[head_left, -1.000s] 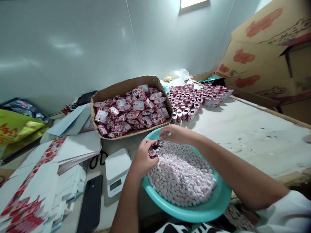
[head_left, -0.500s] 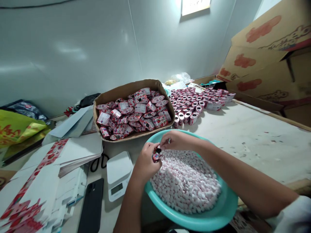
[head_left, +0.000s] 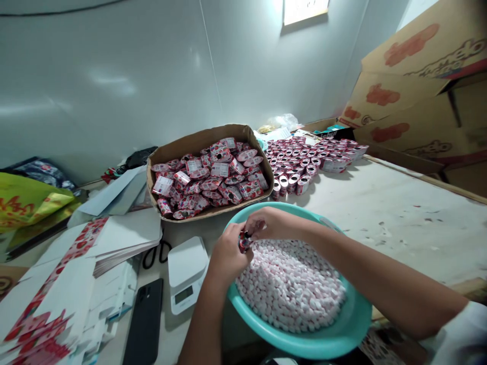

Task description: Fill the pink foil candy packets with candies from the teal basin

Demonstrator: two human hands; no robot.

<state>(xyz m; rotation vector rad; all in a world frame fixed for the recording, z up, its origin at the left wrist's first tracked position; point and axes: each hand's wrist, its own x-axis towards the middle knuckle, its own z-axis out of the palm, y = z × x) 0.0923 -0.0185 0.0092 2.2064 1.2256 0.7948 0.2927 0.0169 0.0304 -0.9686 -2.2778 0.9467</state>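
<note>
My left hand (head_left: pixel 227 255) is closed round a small red and pink candy container (head_left: pixel 243 242), held over the near-left part of a teal basin (head_left: pixel 342 334). The basin is heaped with small pink and white candies (head_left: pixel 292 284). My right hand (head_left: pixel 271 223) pinches at the top of the same container, fingers pressed together; what it pinches is too small to name. A cardboard tray (head_left: pixel 207 138) of filled red containers stands just beyond the basin. To its right, rows of empty open containers (head_left: pixel 300 159) stand on the table.
A small white scale (head_left: pixel 186 274) and a black phone (head_left: pixel 144 324) lie left of the basin. Stacks of flat printed cartons (head_left: pixel 68 284) fill the left side. Large cardboard boxes (head_left: pixel 418 86) rise at the right. Bare table top (head_left: pixel 399 213) lies right of the basin.
The view shifted slightly. My hands drew closer together over the basin, and my right fingers came down onto the top of the container in my left hand.
</note>
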